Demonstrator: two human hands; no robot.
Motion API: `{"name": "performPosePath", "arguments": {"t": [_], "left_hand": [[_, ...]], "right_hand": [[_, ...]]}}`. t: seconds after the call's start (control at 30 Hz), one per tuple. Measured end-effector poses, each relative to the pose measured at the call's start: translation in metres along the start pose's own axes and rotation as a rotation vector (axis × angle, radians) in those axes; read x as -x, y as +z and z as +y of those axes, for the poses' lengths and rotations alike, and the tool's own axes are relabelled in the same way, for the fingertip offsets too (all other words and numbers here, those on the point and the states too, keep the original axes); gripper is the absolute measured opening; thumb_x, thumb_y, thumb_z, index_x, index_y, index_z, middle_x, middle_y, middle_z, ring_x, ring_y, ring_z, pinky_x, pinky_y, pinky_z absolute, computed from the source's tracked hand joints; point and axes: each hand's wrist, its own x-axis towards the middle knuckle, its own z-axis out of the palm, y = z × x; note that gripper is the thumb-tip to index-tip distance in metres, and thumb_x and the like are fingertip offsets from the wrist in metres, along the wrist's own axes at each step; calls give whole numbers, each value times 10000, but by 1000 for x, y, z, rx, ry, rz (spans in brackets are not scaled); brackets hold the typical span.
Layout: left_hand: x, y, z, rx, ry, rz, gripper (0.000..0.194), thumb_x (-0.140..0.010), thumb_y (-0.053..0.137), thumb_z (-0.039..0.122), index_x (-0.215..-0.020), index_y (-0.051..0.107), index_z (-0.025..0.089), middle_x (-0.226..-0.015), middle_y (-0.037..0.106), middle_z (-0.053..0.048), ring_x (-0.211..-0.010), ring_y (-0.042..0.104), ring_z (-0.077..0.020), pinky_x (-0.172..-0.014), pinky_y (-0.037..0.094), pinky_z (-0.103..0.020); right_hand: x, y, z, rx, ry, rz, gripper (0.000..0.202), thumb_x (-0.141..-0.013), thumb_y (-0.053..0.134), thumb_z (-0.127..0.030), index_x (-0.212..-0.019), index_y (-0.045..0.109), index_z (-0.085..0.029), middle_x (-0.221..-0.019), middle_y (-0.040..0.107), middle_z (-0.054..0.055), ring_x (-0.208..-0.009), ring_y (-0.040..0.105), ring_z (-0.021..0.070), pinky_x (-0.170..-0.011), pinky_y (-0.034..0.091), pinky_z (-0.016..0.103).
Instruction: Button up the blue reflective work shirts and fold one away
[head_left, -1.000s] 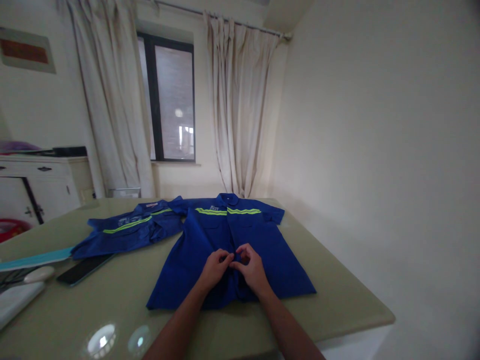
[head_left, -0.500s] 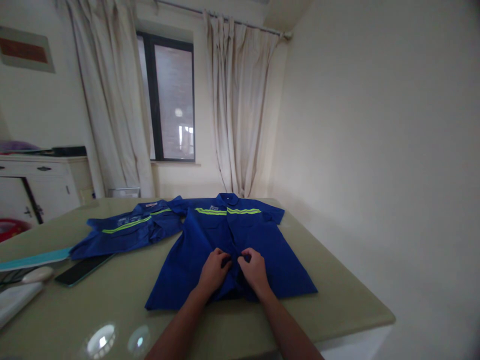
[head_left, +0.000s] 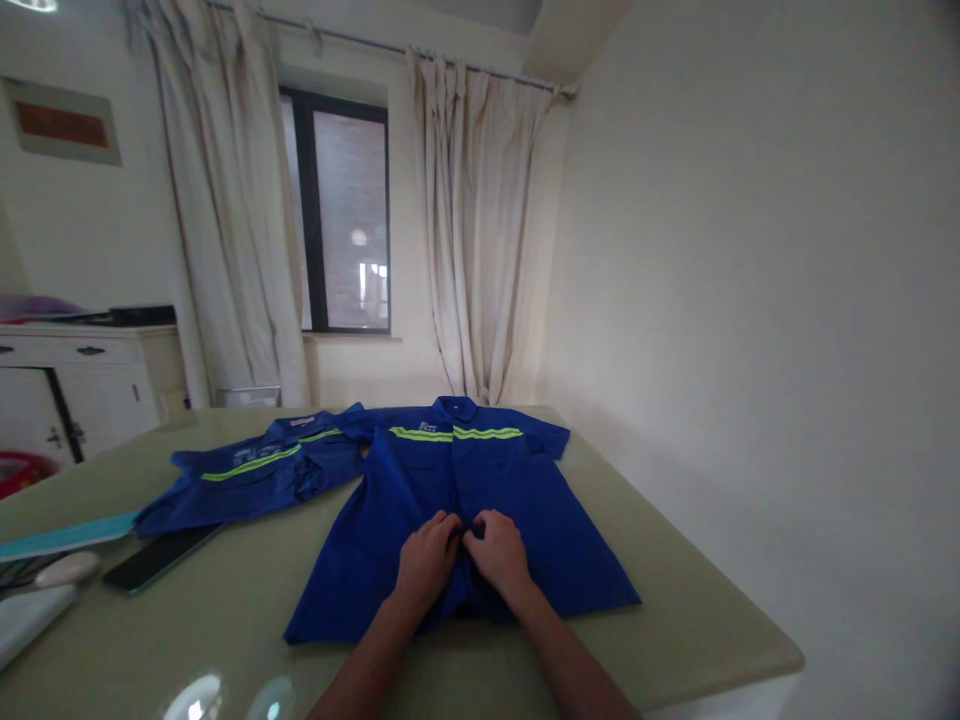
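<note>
A blue short-sleeved work shirt [head_left: 525, 500] with yellow-green reflective stripes lies spread front up on the table, its collar pointing away from me. My left hand [head_left: 429, 560] is closed on the front edge of the shirt, low on the middle opening. Right beside it, my right hand [head_left: 498, 550] pinches the other front edge, with the fingertips of both hands nearly meeting. Whatever sits between the fingertips is too small and too hidden to make out. To the left, a second blue shirt [head_left: 255, 490] with the same stripes lies rumpled against the first one's sleeve.
The greenish table [head_left: 675, 620] runs along a bare wall on the right. At left lie a dark phone [head_left: 161, 560], a light-blue strip [head_left: 71, 537], a whitish rounded object [head_left: 67, 569] and a white flat object [head_left: 34, 620]. A white cabinet [head_left: 97, 390] stands behind.
Both hands have come closer together at the shirt's front opening, drawing its two edges toward each other. The view has tilted up slightly.
</note>
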Motion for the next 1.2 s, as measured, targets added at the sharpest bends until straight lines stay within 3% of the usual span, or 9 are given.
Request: {"name": "performPosePath", "arguments": {"t": [0.1, 0.23, 0.53, 0.77, 0.97, 1.07, 1.2], "left_hand": [[1, -2, -1, 5, -23, 2, 226, -1013, 405, 222, -1046, 623, 274, -1067, 699, 1, -984, 680, -165, -765, 433, -251], [1, -4, -1, 21, -41, -1, 209, -1011, 411, 208, -1030, 608, 273, -1087, 724, 10, -1016, 685, -148, -791, 430, -240], [2, -5, -1, 43, -52, 15, 188, -1016, 413, 233, -1037, 596, 270, -1084, 720, 12, -996, 685, -142, -799, 430, -239], [1, -2, -3, 74, -54, 37, 168, -996, 447, 225, -984, 613, 251, -1030, 730, -7, -975, 691, -175, -790, 437, -252], [1, 0, -7, 168, -3, 100, 181, -989, 423, 223, -987, 603, 239, -1012, 720, -36, -970, 681, -185, -865, 456, -281], [1, 3, -10, 226, 38, 136, 199, -980, 413, 231, -1000, 611, 235, -1016, 715, -48, -967, 675, -198, -880, 462, -302], [-2, 8, -14, 314, 40, 169, 198, -942, 445, 236, -955, 643, 230, -960, 738, -57, -928, 689, -222, -849, 472, -328]], "right_hand": [[-3, 1, -7, 5, 12, 17, 78, -822, 657, -248, -840, 728, -222, -924, 725, 84, -871, 679, 246, -706, 418, 302], [1, 5, -9, -38, -76, 61, 133, -882, 600, -241, -801, 703, -215, -915, 689, 49, -821, 664, 183, -703, 418, 258], [6, 7, 0, -112, -122, 90, 93, -853, 627, -207, -809, 709, -216, -859, 672, 29, -786, 643, 175, -704, 420, 247], [7, 7, 0, -115, -222, 40, 130, -853, 608, -176, -799, 723, -204, -826, 658, 25, -759, 625, 160, -685, 391, 236], [4, 4, 2, -320, -238, -9, 358, -981, 478, -276, -740, 729, -190, -730, 708, 30, -720, 648, 169, -666, 394, 241], [-1, 4, 6, -450, -200, -48, 247, -915, 570, -266, -775, 756, -184, -728, 730, 26, -702, 664, 180, -642, 417, 241], [-3, 6, 9, -455, -198, -2, 109, -811, 676, -205, -839, 780, -186, -817, 740, 39, -750, 676, 193, -687, 463, 252]]}}
